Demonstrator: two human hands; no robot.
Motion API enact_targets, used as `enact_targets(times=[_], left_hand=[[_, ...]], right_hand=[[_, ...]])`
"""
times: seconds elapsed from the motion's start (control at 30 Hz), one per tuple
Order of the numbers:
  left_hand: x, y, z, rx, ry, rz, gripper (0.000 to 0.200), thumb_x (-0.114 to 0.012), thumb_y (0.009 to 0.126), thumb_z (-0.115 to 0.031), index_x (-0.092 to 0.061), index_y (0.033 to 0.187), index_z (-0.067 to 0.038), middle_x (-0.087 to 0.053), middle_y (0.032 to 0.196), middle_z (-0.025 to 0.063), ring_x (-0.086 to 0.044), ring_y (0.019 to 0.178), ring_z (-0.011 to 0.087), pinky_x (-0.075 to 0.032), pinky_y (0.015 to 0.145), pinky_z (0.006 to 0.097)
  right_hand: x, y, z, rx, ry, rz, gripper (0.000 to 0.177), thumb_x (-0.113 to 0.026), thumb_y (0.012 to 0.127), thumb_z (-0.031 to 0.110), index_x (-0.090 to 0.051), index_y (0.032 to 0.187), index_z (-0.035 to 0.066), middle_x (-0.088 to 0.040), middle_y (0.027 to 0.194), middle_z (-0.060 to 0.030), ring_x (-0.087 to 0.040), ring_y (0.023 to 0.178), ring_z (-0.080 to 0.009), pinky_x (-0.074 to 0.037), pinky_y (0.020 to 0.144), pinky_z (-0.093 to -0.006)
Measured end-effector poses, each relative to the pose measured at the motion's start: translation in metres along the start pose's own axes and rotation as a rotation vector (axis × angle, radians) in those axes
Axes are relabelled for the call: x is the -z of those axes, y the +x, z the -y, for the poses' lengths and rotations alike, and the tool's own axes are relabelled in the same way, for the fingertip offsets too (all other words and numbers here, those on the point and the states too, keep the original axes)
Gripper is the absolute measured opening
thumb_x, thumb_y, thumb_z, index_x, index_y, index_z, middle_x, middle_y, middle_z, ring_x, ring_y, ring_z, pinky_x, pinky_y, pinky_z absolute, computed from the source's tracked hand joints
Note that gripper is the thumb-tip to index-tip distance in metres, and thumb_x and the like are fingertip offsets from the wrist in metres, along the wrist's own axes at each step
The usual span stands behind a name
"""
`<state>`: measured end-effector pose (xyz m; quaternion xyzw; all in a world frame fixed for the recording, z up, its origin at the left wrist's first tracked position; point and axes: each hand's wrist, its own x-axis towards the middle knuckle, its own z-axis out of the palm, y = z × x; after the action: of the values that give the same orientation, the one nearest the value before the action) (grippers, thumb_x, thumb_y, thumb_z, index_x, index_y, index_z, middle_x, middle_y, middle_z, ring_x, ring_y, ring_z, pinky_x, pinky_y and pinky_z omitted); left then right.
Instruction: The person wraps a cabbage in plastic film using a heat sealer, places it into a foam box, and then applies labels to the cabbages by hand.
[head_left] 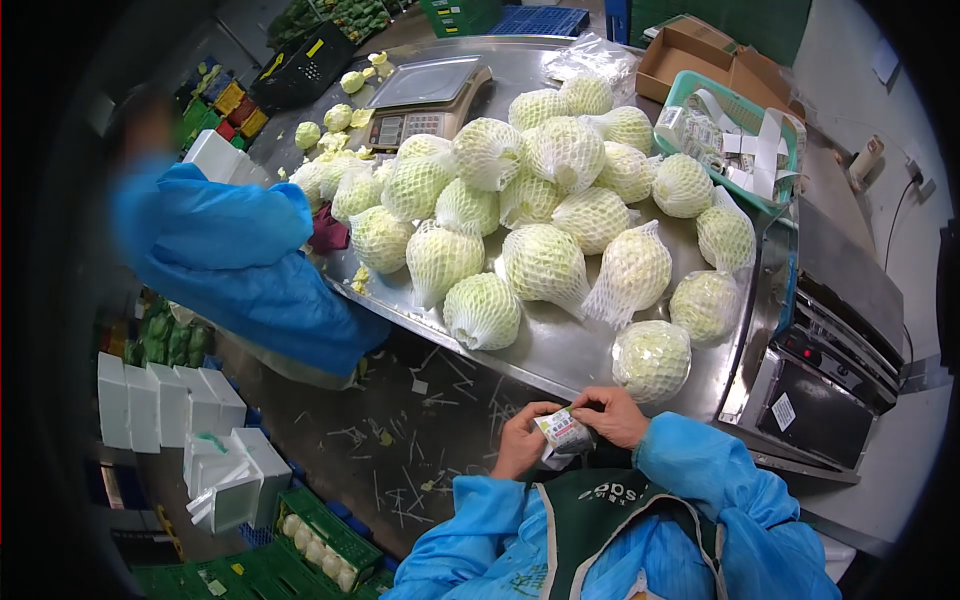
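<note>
Metal table [560, 358] bears netted cabbages [545, 265]. Just off the table's near edge, a printed label [565, 432] faces upward, tilted, its long axis unclear. Both hands pinch it, fingers nearly closed: left hand [522, 440] and right hand [614, 416] at opposite sides.
</note>
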<state>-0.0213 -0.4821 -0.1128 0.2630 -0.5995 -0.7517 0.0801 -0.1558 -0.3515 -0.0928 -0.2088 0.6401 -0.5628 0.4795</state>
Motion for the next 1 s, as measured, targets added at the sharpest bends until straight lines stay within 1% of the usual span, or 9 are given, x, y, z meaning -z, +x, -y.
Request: enact_targets(times=[0.3, 0.37, 0.43, 0.53, 0.63, 0.67, 0.83, 0.93, 1.0], left_hand=[[0.023, 0.01, 0.009, 0.477, -0.468, 0.013, 0.023, -0.052, 0.088, -0.015, -0.057, 0.106, -0.001, -0.061, 0.093, 0.0049, -0.056, 0.084, 0.01, -0.045, 0.075, 0.0232], [0.022, 0.018, 0.004, 0.492, -0.454, 0.015, 0.026, -0.056, 0.087, -0.02, -0.058, 0.105, -0.001, -0.061, 0.092, 0.0054, -0.055, 0.085, 0.0097, -0.044, 0.075, 0.0232], [0.02, 0.029, 0.012, 0.214, 0.073, 0.001, 0.03, -0.061, 0.085, -0.024, -0.059, 0.102, 0.0, -0.061, 0.091, 0.0058, -0.054, 0.084, 0.0087, -0.043, 0.074, 0.0223], [0.015, 0.04, 0.021, 0.23, 0.121, -0.081, 0.027, -0.064, 0.082, -0.023, -0.063, 0.093, 0.001, -0.063, 0.085, 0.0055, -0.055, 0.077, 0.0101, -0.044, 0.071, 0.0249], [0.013, 0.049, 0.034, 0.245, 0.155, -0.141, 0.026, -0.067, 0.08, -0.025, -0.064, 0.082, 0.002, -0.063, 0.074, 0.0043, -0.054, 0.069, 0.0089, -0.043, 0.063, 0.0241], [0.013, 0.051, 0.037, 0.275, 0.182, -0.188, 0.029, -0.067, 0.079, -0.026, -0.065, 0.08, 0.002, -0.063, 0.071, 0.0048, -0.054, 0.067, 0.0089, -0.043, 0.061, 0.0251], [0.016, 0.058, 0.044, 0.315, 0.385, -0.254, 0.034, -0.066, 0.077, -0.027, -0.065, 0.075, 0.007, -0.061, 0.063, 0.0085, -0.05, 0.059, 0.0109, -0.043, 0.053, 0.0317], [0.024, 0.061, 0.057, 0.32, 0.298, -0.21, 0.033, -0.065, 0.079, -0.023, -0.06, 0.063, 0.005, -0.054, 0.06, 0.0031, -0.045, 0.056, 0.0093, -0.038, 0.049, 0.0279], [0.02, 0.063, 0.066, 0.313, 0.136, -0.258, 0.036, -0.066, 0.078, -0.025, -0.057, 0.064, 0.007, -0.057, 0.063, 0.0062, -0.047, 0.057, 0.0115, -0.04, 0.052, 0.0286]], right_hand=[[-0.011, 0.042, -0.031, 0.042, -0.192, -0.199, 0.013, -0.064, 0.077, 0.011, -0.063, 0.083, 0.0, -0.06, 0.074, -0.0065, -0.054, 0.066, -0.0112, -0.044, 0.061, -0.0258], [-0.012, 0.047, -0.033, 0.096, -0.293, -0.246, 0.013, -0.064, 0.076, 0.01, -0.063, 0.083, 0.0, -0.059, 0.073, -0.0078, -0.054, 0.066, -0.0134, -0.044, 0.061, -0.0269], [-0.015, 0.051, -0.032, 0.115, -0.399, -0.268, 0.01, -0.062, 0.074, 0.013, -0.062, 0.076, 0.003, -0.054, 0.074, -0.0128, -0.056, 0.069, -0.0276, -0.045, 0.063, -0.0348], [-0.018, 0.053, -0.033, 0.17, -0.53, -0.26, 0.009, -0.061, 0.075, 0.012, -0.06, 0.078, 0.004, -0.053, 0.076, -0.0138, -0.056, 0.073, -0.0316, -0.045, 0.064, -0.0384], [-0.02, 0.057, -0.043, 0.193, -0.568, -0.298, 0.011, -0.062, 0.076, 0.009, -0.058, 0.082, 0.001, -0.053, 0.078, -0.0149, -0.057, 0.068, -0.027, -0.047, 0.063, -0.0345], [-0.019, 0.056, -0.043, 0.151, -0.583, -0.241, 0.018, -0.061, 0.077, 0.01, -0.056, 0.092, 0.001, -0.053, 0.085, -0.0163, -0.056, 0.076, -0.0307, -0.047, 0.069, -0.0382], [-0.021, 0.029, -0.032, 0.214, -0.672, -0.369, 0.031, -0.06, 0.078, 0.012, -0.05, 0.104, -0.001, -0.05, 0.097, -0.0192, -0.05, 0.09, -0.0379, -0.044, 0.076, -0.0432], [-0.005, -0.01, -0.007, 0.223, -0.491, -0.275, 0.029, -0.061, 0.079, 0.015, -0.052, 0.102, 0.0, -0.052, 0.086, -0.0171, -0.053, 0.078, -0.0337, -0.044, 0.069, -0.0405], [0.008, -0.042, 0.015, 0.185, -0.3, -0.259, 0.025, -0.061, 0.082, 0.017, -0.055, 0.098, 0.0, -0.052, 0.075, -0.014, -0.054, 0.066, -0.0274, -0.044, 0.061, -0.0363]])
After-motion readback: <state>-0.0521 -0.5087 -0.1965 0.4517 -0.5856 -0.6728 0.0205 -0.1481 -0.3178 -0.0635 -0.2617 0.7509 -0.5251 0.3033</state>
